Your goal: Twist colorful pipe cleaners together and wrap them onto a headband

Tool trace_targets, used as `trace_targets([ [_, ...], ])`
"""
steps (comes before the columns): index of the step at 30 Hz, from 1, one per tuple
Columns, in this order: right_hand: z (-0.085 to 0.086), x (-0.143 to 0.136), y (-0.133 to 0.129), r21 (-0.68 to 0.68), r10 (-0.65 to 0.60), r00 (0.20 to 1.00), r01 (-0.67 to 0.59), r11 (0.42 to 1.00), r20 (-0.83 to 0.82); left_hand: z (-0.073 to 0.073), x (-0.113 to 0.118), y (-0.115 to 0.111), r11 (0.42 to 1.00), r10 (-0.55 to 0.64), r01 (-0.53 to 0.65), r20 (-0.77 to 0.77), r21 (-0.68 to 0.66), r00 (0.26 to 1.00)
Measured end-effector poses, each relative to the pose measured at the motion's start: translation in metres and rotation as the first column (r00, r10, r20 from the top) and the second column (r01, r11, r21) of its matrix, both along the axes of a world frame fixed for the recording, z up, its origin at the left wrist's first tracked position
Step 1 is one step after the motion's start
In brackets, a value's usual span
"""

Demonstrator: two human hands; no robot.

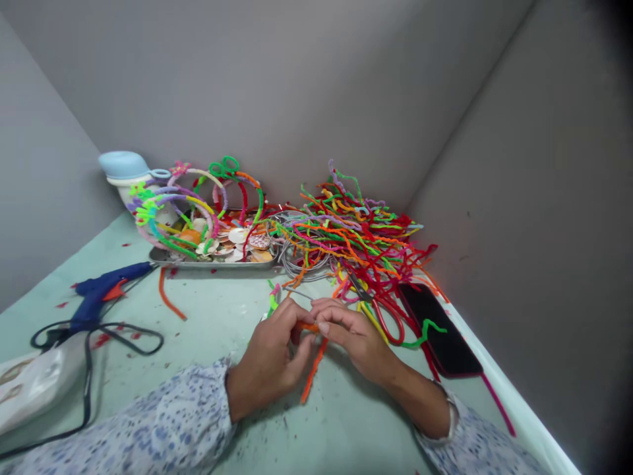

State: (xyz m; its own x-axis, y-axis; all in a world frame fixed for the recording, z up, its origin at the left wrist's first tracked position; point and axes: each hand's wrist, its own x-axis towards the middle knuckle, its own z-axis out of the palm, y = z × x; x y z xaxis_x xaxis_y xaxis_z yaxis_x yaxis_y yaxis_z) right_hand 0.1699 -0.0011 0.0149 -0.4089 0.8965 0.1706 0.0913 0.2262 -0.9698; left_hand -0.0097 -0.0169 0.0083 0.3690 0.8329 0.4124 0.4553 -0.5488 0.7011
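Both my hands meet low over the middle of the table. An orange pipe cleaner (312,373) is pinched between them, its loose end hanging down toward me. My left hand (274,349) is closed around one part, thumb and fingers bent together. With thumb and fingertips my right hand (359,336) grips it close beside the left. A thin grey wire (297,292) shows just behind the fingers, and a green and pink pipe-cleaner piece (273,300) sits beyond my left hand. Red-handled scissors (388,323) lie right of my right hand.
A metal tray (217,264) of shells and wrapped headbands stands at the back left, before a white bottle with a blue lid (126,165). Behind lies a heap of pipe cleaners (366,231). A phone (440,330) lies right; a blue glue gun (99,297) and its cord left.
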Motion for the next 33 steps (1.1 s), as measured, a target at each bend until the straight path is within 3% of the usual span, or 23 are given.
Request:
trace_targets([
  [12,-0.0003,0.0001,0.001,-0.103,-0.005,0.996,-0.004,0.995,-0.088,-0.0016,-0.0004,0.0003,1.0,0.018,-0.017,-0.001,0.013,1.0],
  [24,-0.005,0.0016,0.0018,-0.075,0.059,0.993,-0.067,0.995,-0.104,0.0001,-0.0013,0.0011,1.0,0.013,-0.012,0.006,-0.018,1.0],
  [33,-0.0042,0.0058,0.0059,0.03,0.066,0.998,-0.066,0.997,0.001,-0.0023,-0.0014,0.0007,0.999,0.024,-0.022,0.045,-0.039,0.999],
])
